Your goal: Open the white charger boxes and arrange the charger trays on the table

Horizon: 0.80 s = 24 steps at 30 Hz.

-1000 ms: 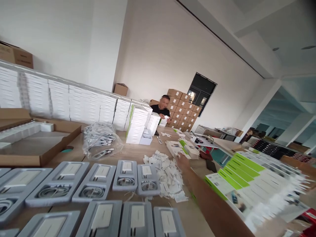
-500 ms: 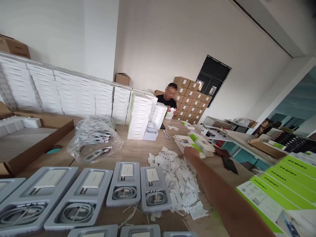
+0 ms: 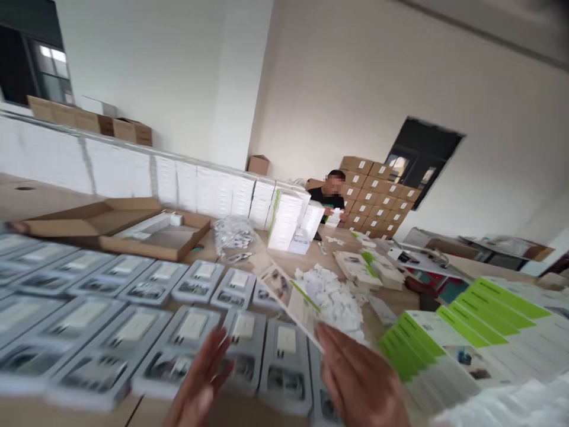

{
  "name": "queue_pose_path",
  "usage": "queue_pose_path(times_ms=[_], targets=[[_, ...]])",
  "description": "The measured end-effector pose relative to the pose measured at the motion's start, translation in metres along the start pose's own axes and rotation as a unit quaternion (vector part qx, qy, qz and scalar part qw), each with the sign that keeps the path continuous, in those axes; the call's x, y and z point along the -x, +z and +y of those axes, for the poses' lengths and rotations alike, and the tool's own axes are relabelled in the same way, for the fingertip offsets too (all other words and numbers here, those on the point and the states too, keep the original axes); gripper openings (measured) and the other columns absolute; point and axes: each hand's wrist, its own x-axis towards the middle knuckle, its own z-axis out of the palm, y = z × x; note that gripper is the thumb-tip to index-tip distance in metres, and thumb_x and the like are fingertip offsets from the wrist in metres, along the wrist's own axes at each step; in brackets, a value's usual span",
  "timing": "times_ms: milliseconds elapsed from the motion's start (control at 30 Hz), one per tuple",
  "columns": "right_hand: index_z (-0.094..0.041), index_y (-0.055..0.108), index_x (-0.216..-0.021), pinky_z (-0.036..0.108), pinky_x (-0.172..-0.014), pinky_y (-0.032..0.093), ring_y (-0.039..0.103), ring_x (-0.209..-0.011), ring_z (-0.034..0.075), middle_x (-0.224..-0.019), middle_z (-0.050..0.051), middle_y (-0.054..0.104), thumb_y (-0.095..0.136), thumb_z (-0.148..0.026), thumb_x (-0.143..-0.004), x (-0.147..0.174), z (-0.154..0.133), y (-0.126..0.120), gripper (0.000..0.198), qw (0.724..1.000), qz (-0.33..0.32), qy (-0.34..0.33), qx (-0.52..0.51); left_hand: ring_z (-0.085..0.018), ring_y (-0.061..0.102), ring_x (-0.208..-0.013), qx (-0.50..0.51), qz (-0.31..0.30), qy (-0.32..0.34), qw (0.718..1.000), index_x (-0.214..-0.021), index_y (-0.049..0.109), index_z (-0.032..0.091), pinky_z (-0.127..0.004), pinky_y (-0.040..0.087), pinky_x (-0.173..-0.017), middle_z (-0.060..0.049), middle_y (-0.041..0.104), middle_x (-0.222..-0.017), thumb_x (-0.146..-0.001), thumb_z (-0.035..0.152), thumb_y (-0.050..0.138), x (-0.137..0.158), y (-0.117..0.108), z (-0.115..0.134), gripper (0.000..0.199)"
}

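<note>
My right hand [image 3: 360, 379] pinches one end of a thin, flat printed carton [image 3: 288, 290], white with a green stripe and a picture. The carton slants up and left above the trays. My left hand [image 3: 202, 376] is blurred, its fingers stretched out and holding nothing, over the near row. Grey plastic trays [image 3: 155, 332] stand in two rows, each with a white charger block [image 3: 191, 326] and a coiled cable in separate hollows. Past my right hand lies a heap of white paper scraps [image 3: 331, 296].
Stacked flat cartons [image 3: 355, 270] lie beyond the scraps, with fanned green-and-white cartons [image 3: 471, 332] at right. Behind are a bag of cables [image 3: 235, 237], a brown cardboard box [image 3: 186, 237], white box stacks [image 3: 284, 219] and a seated person [image 3: 326, 198] handling something white.
My right hand has come back from the carton stack with a flat carton in it. My left hand has entered view. The camera has turned left, showing more trays.
</note>
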Motion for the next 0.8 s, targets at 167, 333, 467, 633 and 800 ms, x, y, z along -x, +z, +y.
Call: queue_pose_path(times_ms=[167, 333, 467, 633, 800], targets=[[-0.016, 0.056, -0.134, 0.032, -0.066, 0.065, 0.073, -0.092, 0.026, -0.111, 0.009, 0.073, 0.059, -0.020, -0.088, 0.033, -0.124, -0.020, 0.047, 0.995, -0.032, -0.044, -0.087, -0.026, 0.067, -0.102, 0.343, -0.021, -0.189, 0.920, -0.133, 0.051, 0.024, -0.036, 0.055, -0.078, -0.010, 0.068, -0.120, -0.089, 0.052, 0.050, 0.010, 0.001, 0.064, 0.052], [-0.018, 0.068, -0.114, 0.040, -0.066, 0.061, 0.073, -0.084, 0.028, -0.098, 0.012, 0.076, 0.055, -0.024, -0.091, 0.046, -0.193, -0.026, 0.027, 0.990, -0.023, 0.050, -0.132, -0.022, 0.069, -0.076, 0.330, 0.004, -0.285, 0.900, -0.106, 0.063, 0.014, -0.031, 0.051, -0.067, -0.007, 0.074, -0.088, -0.075, 0.025, 0.070, 0.037, -0.003, 0.086, 0.033], [-0.022, 0.063, -0.122, 0.048, -0.089, 0.056, 0.066, -0.107, 0.031, -0.120, 0.011, 0.069, 0.051, -0.054, -0.091, 0.020, -0.176, -0.055, 0.047, 0.961, -0.086, 0.089, -0.247, -0.023, 0.070, -0.078, 0.319, -0.006, -0.280, 0.905, -0.108, 0.064, 0.014, -0.034, 0.053, -0.071, -0.008, 0.075, -0.090, -0.069, 0.021, 0.076, 0.050, -0.017, 0.091, 0.042], [-0.028, 0.034, -0.148, 0.052, -0.107, 0.043, 0.040, -0.138, 0.029, -0.151, 0.007, 0.043, 0.046, -0.037, -0.097, -0.011, -0.100, -0.063, 0.053, 0.939, -0.157, 0.199, -0.233, -0.023, 0.071, -0.075, 0.265, -0.112, -0.295, 0.911, -0.108, 0.065, 0.016, -0.033, 0.054, -0.067, -0.007, 0.075, -0.089, -0.070, 0.019, 0.074, 0.058, -0.028, 0.112, 0.039], [-0.024, 0.060, -0.124, 0.028, -0.066, 0.049, 0.065, -0.088, 0.019, -0.110, 0.006, 0.069, 0.049, -0.031, -0.095, -0.019, -0.077, -0.060, 0.032, 0.897, -0.246, 0.182, -0.318, -0.023, 0.070, -0.077, 0.177, -0.124, -0.278, 0.936, -0.102, 0.068, 0.019, -0.032, 0.052, -0.068, -0.004, 0.075, -0.085, -0.069, 0.018, 0.071, 0.061, -0.026, 0.127, 0.033]])
